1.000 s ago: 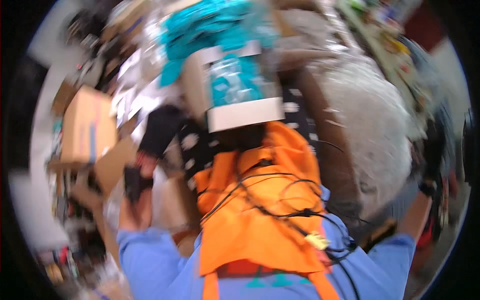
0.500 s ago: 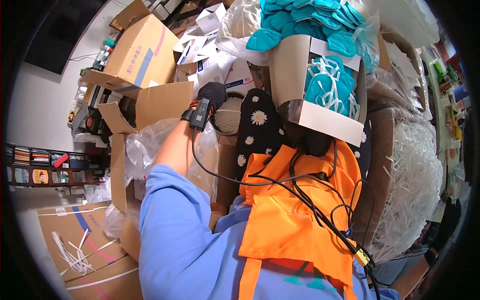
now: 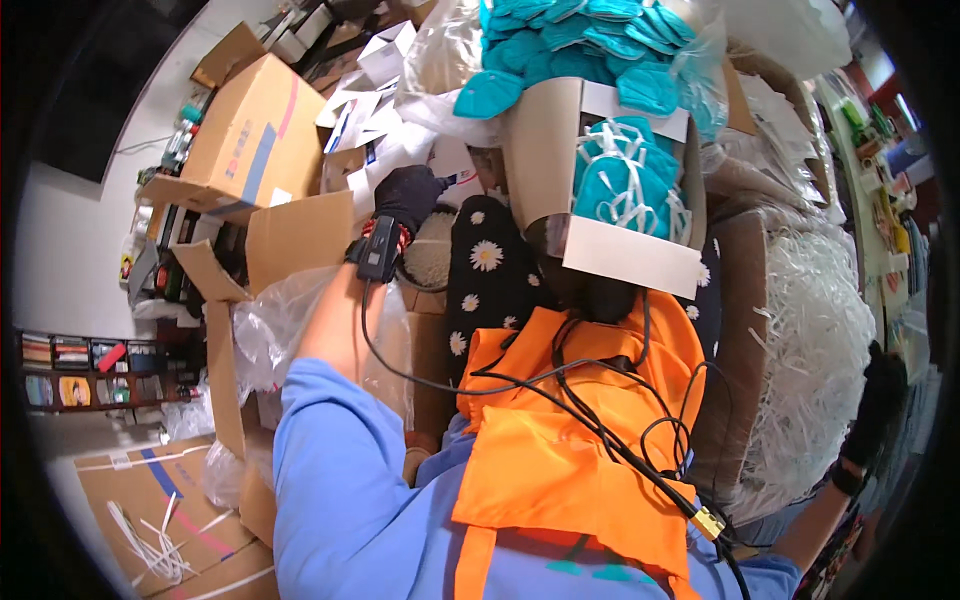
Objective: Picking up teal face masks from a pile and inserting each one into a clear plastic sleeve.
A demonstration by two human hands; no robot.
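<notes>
My left hand (image 3: 406, 198), in a black glove, reaches forward beside my left thigh, above a round container of whitish material (image 3: 430, 256). One finger points right, towards white-and-blue cartons; the other fingers are hidden, so I cannot tell its grip. At the far right edge is my right hand (image 3: 878, 400), also black-gloved, with its fingers stretched up beside a heap of white straps (image 3: 815, 360); nothing shows in it. On my lap stands an open white box (image 3: 632, 256) holding teal masks with white straps (image 3: 628, 180). A large pile of teal masks (image 3: 590, 45) lies beyond it.
Open brown cartons stand at my left, one (image 3: 255, 140) farther off and one (image 3: 300, 235) nearer, with clear plastic (image 3: 280, 330) inside. White cartons (image 3: 385, 55) are stacked ahead. Black cables (image 3: 600, 425) cross my orange apron (image 3: 560, 470). A shelf (image 3: 95, 370) stands far left.
The whole view has shifted, with most things now farther left. My right hand has moved up beside the strap heap. My left hand stays near the round container, with one finger now pointing right.
</notes>
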